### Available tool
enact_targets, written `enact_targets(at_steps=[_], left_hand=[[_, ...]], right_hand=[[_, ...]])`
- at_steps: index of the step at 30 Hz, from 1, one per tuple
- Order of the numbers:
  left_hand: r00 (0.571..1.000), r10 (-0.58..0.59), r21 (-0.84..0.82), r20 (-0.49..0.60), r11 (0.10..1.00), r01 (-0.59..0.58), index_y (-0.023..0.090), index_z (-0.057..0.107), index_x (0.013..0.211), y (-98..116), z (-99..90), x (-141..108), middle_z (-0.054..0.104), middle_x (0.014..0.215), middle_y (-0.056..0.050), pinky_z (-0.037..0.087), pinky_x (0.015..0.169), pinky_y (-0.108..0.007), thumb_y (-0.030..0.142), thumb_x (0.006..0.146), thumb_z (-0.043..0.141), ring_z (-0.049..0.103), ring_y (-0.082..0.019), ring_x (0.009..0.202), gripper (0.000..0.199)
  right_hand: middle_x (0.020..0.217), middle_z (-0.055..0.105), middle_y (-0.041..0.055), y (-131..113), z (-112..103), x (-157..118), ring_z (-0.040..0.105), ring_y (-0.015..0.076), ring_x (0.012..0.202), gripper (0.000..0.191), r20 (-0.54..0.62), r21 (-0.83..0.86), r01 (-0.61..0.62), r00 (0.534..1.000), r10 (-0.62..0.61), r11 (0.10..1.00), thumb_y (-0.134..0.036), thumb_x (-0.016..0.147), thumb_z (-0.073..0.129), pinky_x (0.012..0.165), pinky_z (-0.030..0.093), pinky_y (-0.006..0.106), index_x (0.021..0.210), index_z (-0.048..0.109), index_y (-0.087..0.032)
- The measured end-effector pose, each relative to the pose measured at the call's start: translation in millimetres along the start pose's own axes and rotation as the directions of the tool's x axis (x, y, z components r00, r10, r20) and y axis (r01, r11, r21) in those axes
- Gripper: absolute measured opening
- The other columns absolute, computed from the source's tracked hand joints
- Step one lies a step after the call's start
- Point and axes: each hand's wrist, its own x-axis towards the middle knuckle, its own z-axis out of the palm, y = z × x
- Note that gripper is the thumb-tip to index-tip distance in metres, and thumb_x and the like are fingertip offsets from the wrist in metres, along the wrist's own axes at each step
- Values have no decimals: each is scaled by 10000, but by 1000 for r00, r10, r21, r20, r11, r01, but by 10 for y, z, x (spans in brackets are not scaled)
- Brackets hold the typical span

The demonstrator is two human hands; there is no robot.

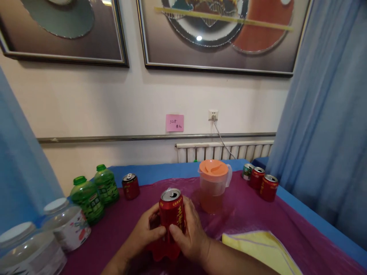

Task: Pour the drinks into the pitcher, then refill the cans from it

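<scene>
An opened red drink can [171, 208] with yellow lettering stands upright between my two hands. My left hand [151, 231] is closed around its left side, thumb across the front. Around the right side wraps my right hand [190, 233], its thumb also on the front. Below the can a red scalloped shape [164, 250] shows; I cannot tell whether it is a separate thing or a reflection. Just beyond my right hand is a clear pitcher [212, 191] with an orange lid and amber liquid inside. A folded yellow cloth [258, 250] lies to the right.
Clear jars [64, 225] with white lids and green bottles [87, 198] line the left side, near another red can [130, 186]. At the back right stand more red cans [268, 189] and a green can [247, 172]. A purple sheet [298, 221] covers the blue table.
</scene>
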Motion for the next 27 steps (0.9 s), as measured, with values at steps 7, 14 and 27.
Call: enact_targets(at_steps=[7,14,27], left_hand=[[992,75,220,-101,974,-51,182,677,1239,-6,-16,-2,724,1222,-122,504,1020,-422,469,714,852,646,-358,1158,623],[965,67,295,-253,955,11,175,693,1144,-31,53,23,759,1093,-95,545,916,-373,420,677,847,684,-324,1055,549],[924,173,641,-341,762,94,179,629,1227,-121,68,62,729,1238,-109,526,998,-446,470,712,775,681,-330,1129,609]], right_hand=[[1567,393,186,-54,21,-49,385,315,1460,658,-60,-227,-34,998,21,973,-355,1001,440,1144,398,564,1592,200,-194],[1506,456,132,-483,-626,802,456,277,1400,464,-425,1,74,903,-67,997,-365,1008,432,1088,443,516,1456,442,-243],[759,620,17,1610,-1633,527,605,238,878,520,-668,279,-518,500,551,809,-696,703,676,857,493,391,795,620,-187]])
